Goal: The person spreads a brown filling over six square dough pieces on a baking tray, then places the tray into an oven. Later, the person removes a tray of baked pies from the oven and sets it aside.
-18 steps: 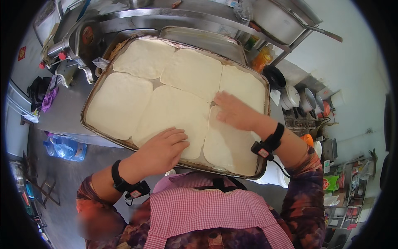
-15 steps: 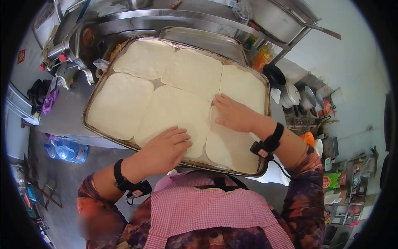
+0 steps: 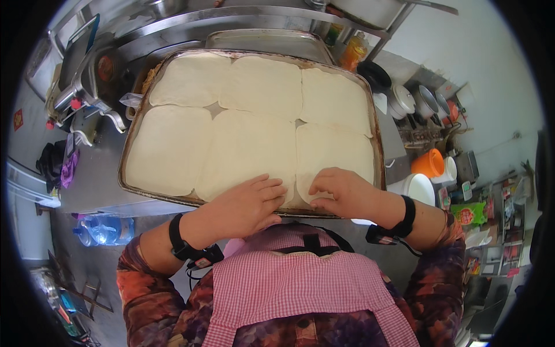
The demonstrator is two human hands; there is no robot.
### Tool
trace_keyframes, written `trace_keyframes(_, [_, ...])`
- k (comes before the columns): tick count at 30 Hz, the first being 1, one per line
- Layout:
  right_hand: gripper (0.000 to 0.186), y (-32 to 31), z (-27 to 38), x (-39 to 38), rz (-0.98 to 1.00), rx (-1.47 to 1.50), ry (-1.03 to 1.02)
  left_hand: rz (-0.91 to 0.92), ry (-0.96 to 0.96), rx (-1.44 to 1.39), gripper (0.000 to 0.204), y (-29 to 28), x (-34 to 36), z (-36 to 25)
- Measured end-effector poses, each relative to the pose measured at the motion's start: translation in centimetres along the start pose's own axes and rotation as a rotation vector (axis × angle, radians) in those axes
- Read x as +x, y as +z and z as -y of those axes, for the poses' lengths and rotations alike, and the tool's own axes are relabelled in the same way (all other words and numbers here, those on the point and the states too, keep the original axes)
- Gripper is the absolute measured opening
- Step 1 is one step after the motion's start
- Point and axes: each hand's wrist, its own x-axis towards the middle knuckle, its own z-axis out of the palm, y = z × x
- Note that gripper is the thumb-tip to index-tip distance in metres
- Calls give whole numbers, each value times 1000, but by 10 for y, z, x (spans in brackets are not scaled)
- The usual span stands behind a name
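On the bench: a large metal tray (image 3: 377,144) carries six flat, pale dough sheets in two rows of three.
Tray position: centre of the view, its near rim just ahead of the person's chest; far rim next to a second, bare tray (image 3: 266,39).
Left hand (image 3: 245,205): palm down on the near edge of the middle dough sheet (image 3: 245,147) of the near row; fingers (image 3: 269,186) extended, slightly spread, lying flat on the dough; nothing is gripped.
Right hand (image 3: 344,194): palm down on the near edge of the right dough sheet (image 3: 335,153) of the near row; fingers (image 3: 318,188) loosely curled, tips pressing the dough; nothing is gripped.
Hand spacing: near each other, apart, one on each side of the seam between the two sheets.
Wrists: each bears a black band; the right one has a cable attached.
Other dough: the left near sheet (image 3: 167,147) and the three far sheets (image 3: 260,81) lie untouched, edges meeting or nearly meeting.
Clothing: pink checked apron (image 3: 295,289) over patterned sleeves.
Left surroundings: metal equipment (image 3: 87,87) beside the tray; water bottle (image 3: 104,230) on the floor below.
Right surroundings: orange tub (image 3: 428,163) and white bucket (image 3: 419,188) just beside the tray's near right corner; pots (image 3: 404,99) farther back.
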Motion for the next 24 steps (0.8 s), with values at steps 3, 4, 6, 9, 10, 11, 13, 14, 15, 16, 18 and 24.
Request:
trace_keyframes(3, [13,9,5,5,3,-151,77,-26,10,-10,40,-2,1,-1])
trace_keyframes(4, [12,13,4,7,-2,-203,73,-1,0,-31,40,-3,1,-1])
trace_keyframes(6, [11,15,1,6,-27,-90,141,19,-18,-66,40,-4,2,-2])
trace_keyframes(9, [13,17,10,10,-84,223,184,-17,-35,-83,43,-3,0,-2])
trace_keyframes(10, [15,22,18,13,-98,203,91,-42,-36,-77,45,-2,0,-3])
trace_keyframes(11, [18,22,24,12,-83,171,81,-70,-32,-67,47,0,0,-4])
trace_keyframes(13, [25,20,34,8,-99,85,-52,-76,-29,-79,48,3,2,-8])
trace_keyframes(14, [28,18,37,4,-18,19,-76,-92,-18,-61,48,5,3,-9])
trace_keyframes(15, [31,15,38,0,-26,122,-27,-81,-23,-96,48,7,5,-11])
trace_keyframes(16, [34,11,35,-6,39,208,26,-80,-20,-110,48,8,7,-13])
trace_keyframes(18, [38,4,25,-20,39,222,89,-65,6,-98,48,11,10,-15])
trace_keyframes(24, [52,8,3,-62,-26,-23,-18,-23,42,-30,43,11,11,-18])
